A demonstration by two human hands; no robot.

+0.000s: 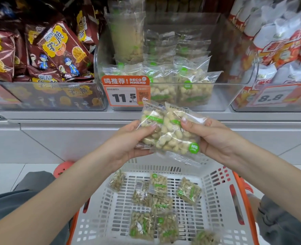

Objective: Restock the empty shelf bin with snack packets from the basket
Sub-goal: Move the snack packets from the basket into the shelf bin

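White slotted plastic basket with orange rim (215, 195) at 6 o'clock, loose clear peanut packets (157, 204) on its floor. Above it, left hand (128, 147) and right hand (215, 138) each grip the held clear peanut packets (171, 133) by thumb and fingers. At 12 o'clock, clear plastic shelf bin (234, 92), partly stocked; orange price tag (126, 91) on front.

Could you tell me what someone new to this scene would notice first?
Most likely the two clear packets of nuts held up mid-frame, the left hand and the right hand each pinching a side. Behind them an orange price tag reading 11.5 fronts the clear bin, already partly stocked. Below, a white basket holds more packets.
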